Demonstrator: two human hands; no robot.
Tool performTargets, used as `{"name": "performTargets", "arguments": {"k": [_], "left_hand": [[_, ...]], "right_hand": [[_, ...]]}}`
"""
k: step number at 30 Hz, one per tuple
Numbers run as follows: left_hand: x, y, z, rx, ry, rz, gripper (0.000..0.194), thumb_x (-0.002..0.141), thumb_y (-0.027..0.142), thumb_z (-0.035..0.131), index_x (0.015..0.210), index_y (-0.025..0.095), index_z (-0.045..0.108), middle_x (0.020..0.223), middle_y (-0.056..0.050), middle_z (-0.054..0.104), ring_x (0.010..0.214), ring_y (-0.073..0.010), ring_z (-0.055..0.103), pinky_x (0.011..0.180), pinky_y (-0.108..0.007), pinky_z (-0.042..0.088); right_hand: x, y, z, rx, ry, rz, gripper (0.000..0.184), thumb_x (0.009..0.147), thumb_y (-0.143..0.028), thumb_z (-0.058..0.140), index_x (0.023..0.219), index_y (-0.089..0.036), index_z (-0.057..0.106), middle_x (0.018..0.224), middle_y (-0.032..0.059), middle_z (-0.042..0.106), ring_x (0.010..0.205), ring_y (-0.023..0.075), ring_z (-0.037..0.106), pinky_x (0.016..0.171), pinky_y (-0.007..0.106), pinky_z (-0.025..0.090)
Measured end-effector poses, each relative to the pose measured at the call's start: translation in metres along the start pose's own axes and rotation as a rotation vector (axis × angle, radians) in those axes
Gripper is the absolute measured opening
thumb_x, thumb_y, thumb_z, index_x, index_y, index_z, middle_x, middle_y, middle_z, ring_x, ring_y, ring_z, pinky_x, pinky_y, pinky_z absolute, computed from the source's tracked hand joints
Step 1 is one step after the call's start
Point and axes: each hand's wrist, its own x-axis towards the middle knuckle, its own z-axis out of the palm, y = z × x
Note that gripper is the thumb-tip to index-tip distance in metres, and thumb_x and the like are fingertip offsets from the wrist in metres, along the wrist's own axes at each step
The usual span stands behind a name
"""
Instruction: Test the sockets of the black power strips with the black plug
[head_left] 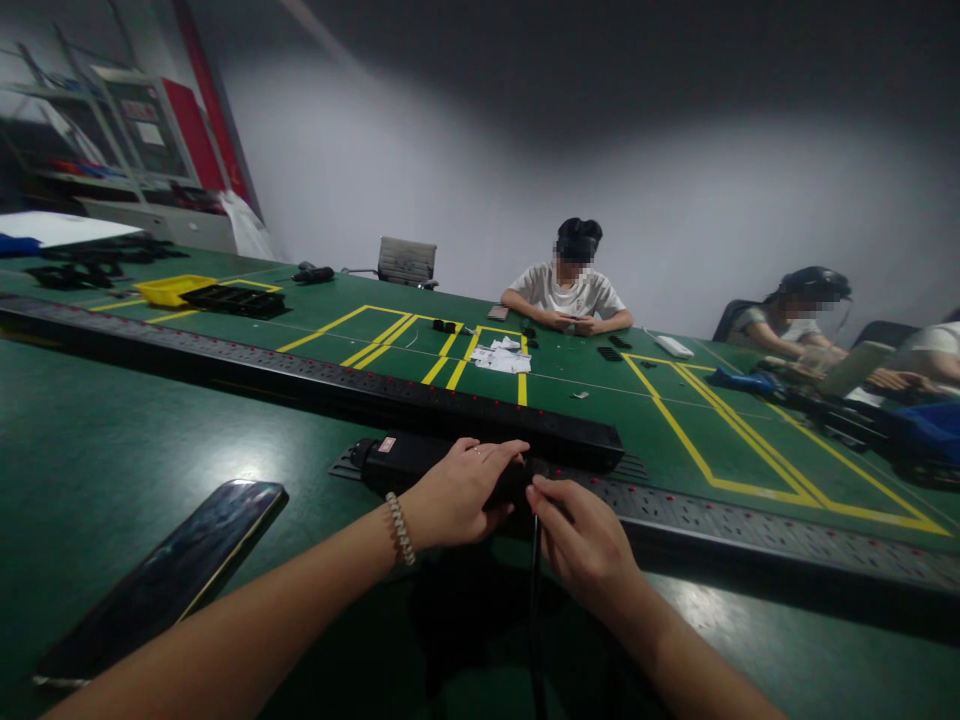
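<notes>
Two bare hands are working at one long black boxy unit [409,457], which is lying on a green tabletop [315,410]. One left hand [457,497], wearing one pale beaded bracelet [400,528], is resting over the unit's right end, its fingers extended and its thumb spread apart; how firmly it is pressing cannot be told. One right hand [589,535] is pinching the upper end of one black cable [535,610] between thumb and fingertips, just beside that same end, and the cable is hanging down toward the viewer.

Two long black perforated rails with red dots are lying near the unit: one far rail [300,385] is running just behind it and off to the left, and one near rail [750,530] is stretching away to its right. One dark-screened phone [172,570] is lying to the unit's left, nearer the viewer. Beyond the unit, at far left, one yellow plastic tray [171,290] is sitting beside one black tray [236,300]. Straight beyond it, some white papers [501,356] are lying loosely heaped, too overlapped to count. Three people are sitting past the unit: one person in a white shirt [568,295] across the table, and two at the right, one partly cut off.
</notes>
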Motion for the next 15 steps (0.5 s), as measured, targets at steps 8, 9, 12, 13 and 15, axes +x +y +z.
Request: {"name": "performTargets", "arguments": {"k": [8, 9, 12, 13, 15], "left_hand": [[0.0003, 0.0037, 0.0050, 0.113, 0.040, -0.014, 0.069, 0.082, 0.030, 0.069, 0.142, 0.022, 0.038, 0.137, -0.012, 0.060, 0.123, -0.0287, 0.059, 0.105, -0.047, 0.041], [0.0004, 0.0044, 0.0062, 0.151, 0.044, -0.021, 0.070, 0.082, 0.033, 0.071, 0.142, 0.021, 0.038, 0.138, -0.013, 0.060, 0.124, -0.0296, 0.058, 0.105, -0.047, 0.041], [0.0020, 0.0036, 0.0089, 0.261, 0.038, -0.057, 0.082, 0.082, 0.048, 0.074, 0.147, 0.018, 0.035, 0.134, -0.016, 0.060, 0.120, -0.0321, 0.059, 0.101, -0.046, 0.042], [0.0030, 0.0024, 0.0093, 0.289, 0.031, -0.068, 0.085, 0.082, 0.053, 0.074, 0.148, 0.017, 0.033, 0.130, -0.016, 0.062, 0.117, -0.0321, 0.060, 0.099, -0.045, 0.043], [0.0053, -0.0008, 0.0091, 0.334, 0.016, -0.072, 0.087, 0.082, 0.061, 0.071, 0.148, 0.016, 0.035, 0.123, -0.015, 0.065, 0.111, -0.0315, 0.063, 0.095, -0.044, 0.043]], "right_hand": [[-0.0042, 0.0046, -0.0019, 0.078, 0.137, 0.074, 0.037, 0.089, -0.003, 0.060, 0.122, -0.020, 0.066, 0.108, 0.0129, 0.070, 0.097, 0.0236, 0.071, 0.081, 0.037, 0.064], [-0.0055, 0.0050, -0.0022, 0.085, 0.125, 0.084, 0.039, 0.089, -0.003, 0.060, 0.123, -0.020, 0.065, 0.111, 0.0139, 0.069, 0.100, 0.0245, 0.071, 0.082, 0.038, 0.064], [-0.0084, 0.0055, -0.0027, 0.085, 0.110, 0.098, 0.043, 0.088, -0.003, 0.060, 0.126, -0.021, 0.064, 0.117, 0.0153, 0.068, 0.106, 0.0263, 0.070, 0.086, 0.041, 0.064], [-0.0089, 0.0053, -0.0030, 0.086, 0.111, 0.098, 0.044, 0.088, -0.003, 0.060, 0.127, -0.022, 0.064, 0.118, 0.0154, 0.068, 0.108, 0.0266, 0.069, 0.086, 0.042, 0.064], [-0.0088, 0.0039, -0.0039, 0.095, 0.112, 0.102, 0.045, 0.087, -0.002, 0.059, 0.127, -0.022, 0.064, 0.119, 0.0157, 0.067, 0.110, 0.0271, 0.069, 0.087, 0.043, 0.064]]}}
